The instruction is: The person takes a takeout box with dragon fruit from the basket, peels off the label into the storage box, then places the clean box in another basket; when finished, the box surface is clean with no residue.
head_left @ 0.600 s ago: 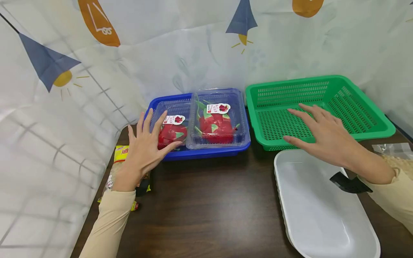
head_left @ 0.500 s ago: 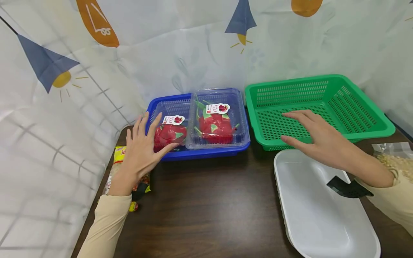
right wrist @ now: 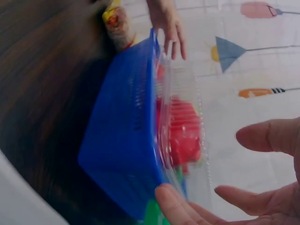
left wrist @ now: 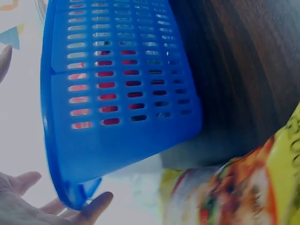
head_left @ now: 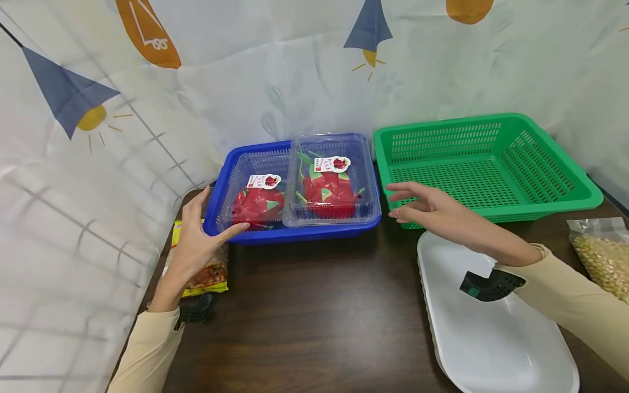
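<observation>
A blue plastic basket [head_left: 300, 236] holds two clear boxes, each with red dragon fruit inside: a left box [head_left: 257, 204] and a right box [head_left: 328, 191] that sits higher. At the basket's left end is my left hand [head_left: 194, 240], thumb and fingers spread apart; in the left wrist view its fingertips are right at the rim of the slotted blue wall [left wrist: 103, 150]. My right hand [head_left: 425, 206] hovers over the front left corner of the green basket [head_left: 545, 208], fingers pointing left toward the blue basket. The right wrist view shows its thumb and fingers apart beside the blue basket's right end.
A white tray [head_left: 491, 333] lies under my right forearm. A yellow-edged food bag [head_left: 211, 278] is below my left hand, and a clear bag of pale kernels [head_left: 601, 256] sits at the far right. A printed cloth [head_left: 295, 71] hangs behind.
My left hand has drawn back left and down from over the left box to the blue basket's end. My right hand has moved left from over the green basket, fingers less spread.
</observation>
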A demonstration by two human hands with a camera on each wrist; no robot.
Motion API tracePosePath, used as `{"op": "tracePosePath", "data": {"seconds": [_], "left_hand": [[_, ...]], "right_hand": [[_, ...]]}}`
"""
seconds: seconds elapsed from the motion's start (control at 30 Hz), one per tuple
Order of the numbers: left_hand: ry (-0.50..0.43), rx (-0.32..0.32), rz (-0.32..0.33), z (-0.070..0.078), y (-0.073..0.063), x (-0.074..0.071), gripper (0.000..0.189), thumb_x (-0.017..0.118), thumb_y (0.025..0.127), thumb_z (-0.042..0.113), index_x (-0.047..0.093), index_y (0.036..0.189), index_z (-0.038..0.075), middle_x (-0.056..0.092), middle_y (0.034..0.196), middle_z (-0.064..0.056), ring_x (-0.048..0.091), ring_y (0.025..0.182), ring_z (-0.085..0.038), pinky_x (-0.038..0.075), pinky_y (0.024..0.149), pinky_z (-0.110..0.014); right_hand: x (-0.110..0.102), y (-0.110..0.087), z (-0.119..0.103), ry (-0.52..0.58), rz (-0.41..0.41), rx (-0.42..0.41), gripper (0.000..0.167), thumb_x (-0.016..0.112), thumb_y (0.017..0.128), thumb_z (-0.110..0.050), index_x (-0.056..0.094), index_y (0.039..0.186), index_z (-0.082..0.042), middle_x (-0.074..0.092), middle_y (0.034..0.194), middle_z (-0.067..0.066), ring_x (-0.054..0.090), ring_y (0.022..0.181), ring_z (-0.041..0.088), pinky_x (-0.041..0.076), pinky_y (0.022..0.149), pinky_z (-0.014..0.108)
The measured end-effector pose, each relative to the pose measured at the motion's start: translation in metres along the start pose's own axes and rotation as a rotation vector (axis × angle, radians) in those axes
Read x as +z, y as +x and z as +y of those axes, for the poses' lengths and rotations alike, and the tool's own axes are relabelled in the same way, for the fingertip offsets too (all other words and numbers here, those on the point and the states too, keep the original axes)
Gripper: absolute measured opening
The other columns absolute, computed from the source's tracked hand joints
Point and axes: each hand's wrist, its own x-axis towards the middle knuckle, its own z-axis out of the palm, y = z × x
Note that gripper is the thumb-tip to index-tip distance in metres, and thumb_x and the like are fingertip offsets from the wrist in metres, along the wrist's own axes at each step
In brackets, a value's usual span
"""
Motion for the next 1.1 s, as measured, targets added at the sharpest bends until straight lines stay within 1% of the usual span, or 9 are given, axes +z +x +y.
{"op": "tracePosePath", "data": {"seconds": [0.1, 0.2, 0.3, 0.37, 0.5, 0.7, 0.83, 0.93, 1.1], "left_hand": [[-0.062, -0.060, -0.012, -0.004, 0.000, 0.001, 0.111, 0.081, 0.089, 0.041, 0.009, 0.170, 0.017, 0.018, 0.168, -0.022, 0.026, 0.149, -0.045, 0.034, 0.112, -0.073], [-0.149, -0.159, -0.031, -0.008, -0.003, 0.002, 0.111, 0.081, 0.090, 0.036, 0.006, 0.170, 0.019, 0.018, 0.170, -0.021, 0.025, 0.151, -0.045, 0.036, 0.113, -0.070], [-0.222, -0.247, -0.035, -0.014, -0.009, 0.004, 0.112, 0.082, 0.091, 0.031, 0.003, 0.170, 0.022, 0.019, 0.170, -0.020, 0.024, 0.152, -0.044, 0.037, 0.115, -0.067], [-0.242, -0.278, -0.037, -0.017, -0.011, 0.004, 0.113, 0.082, 0.090, 0.029, 0.002, 0.170, 0.022, 0.018, 0.170, -0.020, 0.023, 0.152, -0.044, 0.036, 0.116, -0.066], [-0.259, -0.308, -0.057, -0.018, -0.012, 0.005, 0.114, 0.082, 0.091, 0.030, 0.001, 0.170, 0.022, 0.015, 0.171, -0.020, 0.020, 0.154, -0.044, 0.033, 0.118, -0.066], [-0.367, -0.364, -0.099, -0.018, -0.004, 0.010, 0.114, 0.081, 0.093, 0.028, -0.004, 0.169, 0.029, 0.009, 0.174, -0.011, 0.014, 0.157, -0.036, 0.033, 0.121, -0.059], [-0.391, -0.361, -0.108, -0.016, 0.000, 0.011, 0.112, 0.079, 0.094, 0.025, -0.004, 0.169, 0.031, 0.007, 0.174, -0.010, 0.012, 0.158, -0.036, 0.033, 0.121, -0.058], [-0.384, -0.348, -0.116, -0.014, 0.003, 0.012, 0.112, 0.079, 0.094, 0.025, -0.005, 0.169, 0.030, 0.007, 0.174, -0.011, 0.012, 0.158, -0.037, 0.033, 0.121, -0.059], [-0.366, -0.333, -0.122, -0.012, 0.004, 0.012, 0.114, 0.080, 0.093, 0.027, -0.005, 0.169, 0.028, 0.007, 0.174, -0.012, 0.013, 0.157, -0.038, 0.033, 0.121, -0.060]], "right_hand": [[0.003, 0.007, 0.000, 0.066, -0.009, 0.015, 0.060, 0.054, 0.111, -0.023, 0.031, 0.163, -0.006, 0.049, 0.152, 0.022, 0.067, 0.123, 0.034, 0.045, 0.110, 0.061], [0.005, 0.013, 0.000, 0.100, -0.026, 0.020, 0.059, 0.051, 0.111, -0.022, 0.028, 0.163, -0.004, 0.047, 0.154, 0.025, 0.065, 0.125, 0.036, 0.046, 0.111, 0.059], [0.009, 0.019, -0.001, 0.125, -0.045, 0.009, 0.059, 0.051, 0.112, -0.021, 0.029, 0.163, -0.003, 0.048, 0.154, 0.026, 0.064, 0.127, 0.039, 0.046, 0.111, 0.058], [0.011, 0.021, -0.001, 0.136, -0.052, 0.007, 0.058, 0.051, 0.112, -0.021, 0.029, 0.163, -0.003, 0.049, 0.153, 0.026, 0.063, 0.128, 0.038, 0.046, 0.112, 0.058], [0.014, 0.022, -0.001, 0.151, -0.048, 0.013, 0.057, 0.050, 0.112, -0.019, 0.031, 0.163, -0.003, 0.050, 0.152, 0.025, 0.062, 0.130, 0.038, 0.044, 0.113, 0.058], [0.015, 0.019, -0.002, 0.124, -0.025, 0.035, 0.058, 0.054, 0.110, -0.025, 0.034, 0.162, -0.008, 0.049, 0.154, 0.022, 0.062, 0.129, 0.039, 0.041, 0.113, 0.064], [0.013, 0.019, -0.004, 0.129, -0.011, 0.042, 0.056, 0.053, 0.110, -0.024, 0.035, 0.161, -0.009, 0.050, 0.153, 0.022, 0.063, 0.128, 0.040, 0.042, 0.112, 0.064], [0.010, 0.020, -0.004, 0.194, -0.004, 0.059, 0.056, 0.053, 0.109, -0.021, 0.035, 0.161, -0.006, 0.050, 0.152, 0.023, 0.061, 0.128, 0.038, 0.045, 0.113, 0.056], [0.005, 0.025, -0.003, 0.346, 0.015, 0.105, 0.054, 0.051, 0.109, -0.020, 0.034, 0.157, -0.003, 0.051, 0.151, 0.024, 0.057, 0.130, 0.033, 0.051, 0.108, 0.035]]}}
